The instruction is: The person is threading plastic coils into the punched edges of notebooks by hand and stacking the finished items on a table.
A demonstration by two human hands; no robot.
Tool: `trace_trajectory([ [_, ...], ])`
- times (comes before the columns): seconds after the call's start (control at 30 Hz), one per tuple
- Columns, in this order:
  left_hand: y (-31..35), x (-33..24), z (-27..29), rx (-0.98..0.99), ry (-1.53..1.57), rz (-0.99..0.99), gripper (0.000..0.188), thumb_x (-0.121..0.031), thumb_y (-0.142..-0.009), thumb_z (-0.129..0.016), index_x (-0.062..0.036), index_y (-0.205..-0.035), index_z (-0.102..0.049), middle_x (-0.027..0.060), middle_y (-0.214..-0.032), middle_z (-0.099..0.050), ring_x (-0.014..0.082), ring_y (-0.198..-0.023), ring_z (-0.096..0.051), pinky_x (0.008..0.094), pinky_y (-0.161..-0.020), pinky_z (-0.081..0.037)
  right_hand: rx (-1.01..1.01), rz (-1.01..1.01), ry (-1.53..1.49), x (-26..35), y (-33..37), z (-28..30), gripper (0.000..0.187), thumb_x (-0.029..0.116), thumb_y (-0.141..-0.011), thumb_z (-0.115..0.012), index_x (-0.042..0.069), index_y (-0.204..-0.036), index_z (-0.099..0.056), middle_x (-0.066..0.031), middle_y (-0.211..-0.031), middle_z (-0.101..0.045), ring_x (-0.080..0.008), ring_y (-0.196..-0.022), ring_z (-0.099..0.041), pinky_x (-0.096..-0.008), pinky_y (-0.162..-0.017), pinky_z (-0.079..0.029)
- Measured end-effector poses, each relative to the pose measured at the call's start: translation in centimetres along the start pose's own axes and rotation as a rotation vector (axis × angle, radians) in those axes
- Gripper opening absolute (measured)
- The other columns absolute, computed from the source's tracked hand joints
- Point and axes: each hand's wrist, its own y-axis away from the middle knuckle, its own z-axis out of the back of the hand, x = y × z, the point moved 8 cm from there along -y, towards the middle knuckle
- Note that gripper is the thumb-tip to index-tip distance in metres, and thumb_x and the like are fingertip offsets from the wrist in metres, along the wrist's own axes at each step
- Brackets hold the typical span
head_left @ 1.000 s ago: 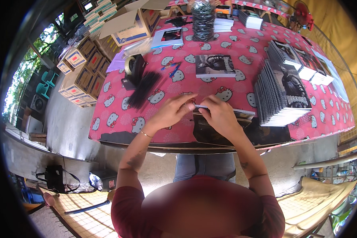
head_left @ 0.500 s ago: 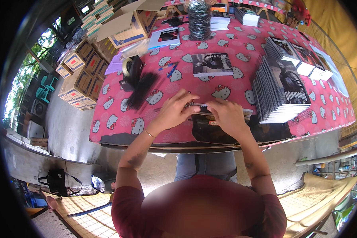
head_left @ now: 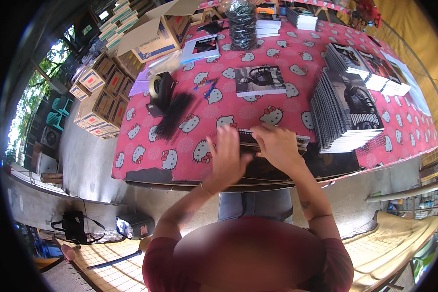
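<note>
My right hand [head_left: 280, 147] is closed on the upper edge of a spiral notebook [head_left: 247, 138], which is seen almost edge-on and mostly hidden by the hands. Next to the notebook's left end is my left hand [head_left: 226, 155], blurred, with its fingers stretched out and apart and nothing visible in it. Under the hands lies a dark board or mat [head_left: 326, 163] at the table's near edge. Beyond them lies a notebook with a dark armoured-figure cover [head_left: 260, 81]. A tall stack of similar spiral notebooks [head_left: 348, 109] rises on the right.
Loose black binding coils [head_left: 175, 117], a tape dispenser [head_left: 161, 92] and a blue-and-red handled hand tool [head_left: 207, 89] lie left on the pink patterned table [head_left: 209, 114]. A black wrapped roll [head_left: 242, 27] stands at the back. Cartons [head_left: 100, 102] are piled on the floor at left.
My left hand has come off the notebook's upper edge, moved nearer to me and opened its fingers. My right hand stays on the notebook. The view has shifted slightly.
</note>
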Motion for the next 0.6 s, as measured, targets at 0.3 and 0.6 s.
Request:
trace_trajectory([
  [0.3, -2.2, -1.4, 0.9, 0.045, -0.079, -0.037, 0.087, -0.058, -0.100, -0.042, 0.0104, -0.152, -0.031, 0.0328, -0.159, -0.027, 0.0476, -0.151, -0.022, 0.0692, -0.117, -0.007, -0.018, 0.017, -0.014, -0.1, 0.3, 0.2, 0.007, 0.016, -0.089, -0.064, 0.012, -0.095, -0.066, -0.0063, -0.078, -0.064, -0.0297, -0.070, -0.068, -0.0434, -0.064, -0.053],
  [0.6, -5.6, -1.6, 1.6, 0.039, -0.227, -0.065, 0.089, -0.053, -0.094, -0.057, 0.0105, -0.151, -0.030, 0.0341, -0.158, -0.027, 0.0477, -0.150, -0.024, 0.0701, -0.115, -0.014, -0.048, 0.058, 0.105, -1.6, 2.1, 3.0, 0.018, 0.016, -0.087, -0.069, 0.013, -0.105, -0.069, -0.0061, -0.083, -0.072, -0.0276, -0.074, -0.069, -0.0420, -0.074, -0.050],
])
